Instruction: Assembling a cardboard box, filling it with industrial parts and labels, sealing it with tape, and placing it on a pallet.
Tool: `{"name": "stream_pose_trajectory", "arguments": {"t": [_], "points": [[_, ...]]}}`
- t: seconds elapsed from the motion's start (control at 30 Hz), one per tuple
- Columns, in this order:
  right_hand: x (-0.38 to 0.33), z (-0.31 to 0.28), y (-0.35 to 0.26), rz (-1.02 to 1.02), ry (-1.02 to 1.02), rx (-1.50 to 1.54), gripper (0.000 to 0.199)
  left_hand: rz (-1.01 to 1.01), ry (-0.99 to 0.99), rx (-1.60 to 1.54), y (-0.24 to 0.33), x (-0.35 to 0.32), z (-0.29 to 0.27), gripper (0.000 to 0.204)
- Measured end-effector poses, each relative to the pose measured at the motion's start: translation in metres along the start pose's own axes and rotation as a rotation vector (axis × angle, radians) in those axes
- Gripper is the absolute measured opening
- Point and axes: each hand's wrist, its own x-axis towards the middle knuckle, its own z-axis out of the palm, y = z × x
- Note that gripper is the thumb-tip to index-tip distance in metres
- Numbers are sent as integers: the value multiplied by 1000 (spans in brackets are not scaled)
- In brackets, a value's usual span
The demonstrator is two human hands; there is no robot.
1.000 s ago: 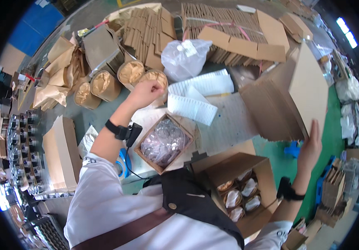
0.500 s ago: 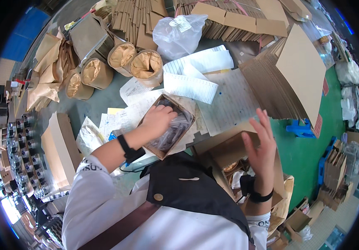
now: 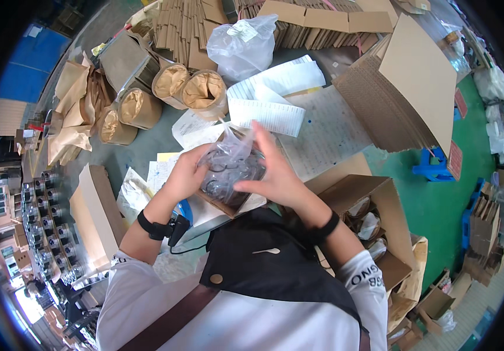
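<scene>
- Clear rounded plastic bag [image 3: 231, 167] sat btwn both hands' fingers, brown square cardboard box [image 3: 220, 206] under.
- L hand [image 3: 186, 172]: bent, pinch unclear tbh. R hand [image 3: 276, 172]: spread.
- Imo even pressure was safest.

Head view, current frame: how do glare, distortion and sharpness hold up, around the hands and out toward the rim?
Head view, centre: small highlights glint on the clear plastic bag between the left hand and right hand; head view, lower left: a bright patch is blown out to white; head view, rim: the picture curves off into black, and background detail looks soft.
</scene>
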Motion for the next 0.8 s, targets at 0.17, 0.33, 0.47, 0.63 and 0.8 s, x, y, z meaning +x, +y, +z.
{"name": "stream_pose_trajectory", "arguments": {"t": [0.17,0.33,0.47,0.63,0.8], "points": [[28,32,28,294,-25,228,49,-310,0,-549,-3,11,5,33],[28,41,67,427,-138,394,38,-630,-147,-983,-11,20,16,38],[14,53,63,260,-97,137,50,-523,38,-1016,-42,12,43,43],[6,59,66,250,21,-263,73,-447,399,-1071,-47,-3,25,32],[-5,43,42,-14,81,-450,70,-337,367,-1130,-24,-16,6,30]]}}
